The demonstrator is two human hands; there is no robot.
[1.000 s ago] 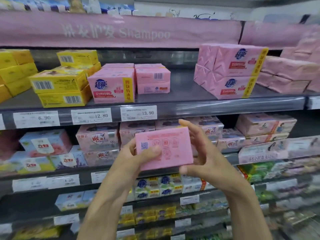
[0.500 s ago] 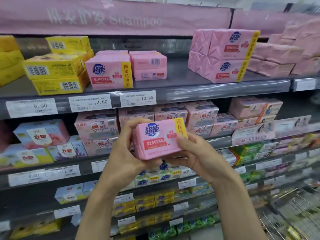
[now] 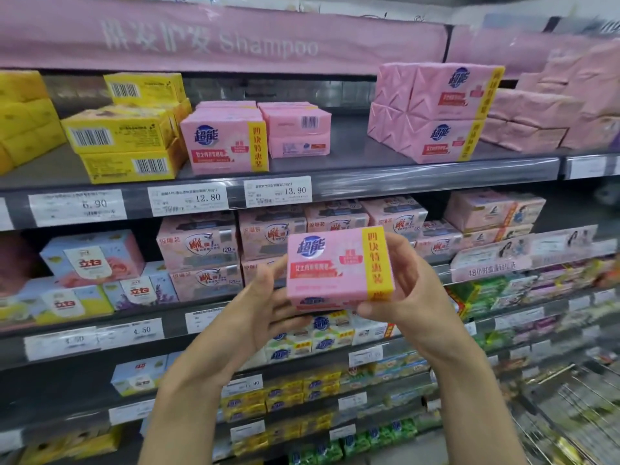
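Out in front of the store shelves [image 3: 419,182], the pink soap pack [image 3: 335,266] sits between both hands, left hand [image 3: 265,307] cupping underneath, right hand [image 3: 416,290] curled round the yellow-striped end, label facing up, probably for reading it.

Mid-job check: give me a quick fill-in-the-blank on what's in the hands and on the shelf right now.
1. The left hand and right hand hold one ____ soap pack between them.
2. The band down that pack's right edge is ____.
3. The banner above the shelves carries the English word ____.
4. The price tag between those reading 6.90 and 13.90 reads ____.
Missing words: pink; yellow; Shampoo; 12.80
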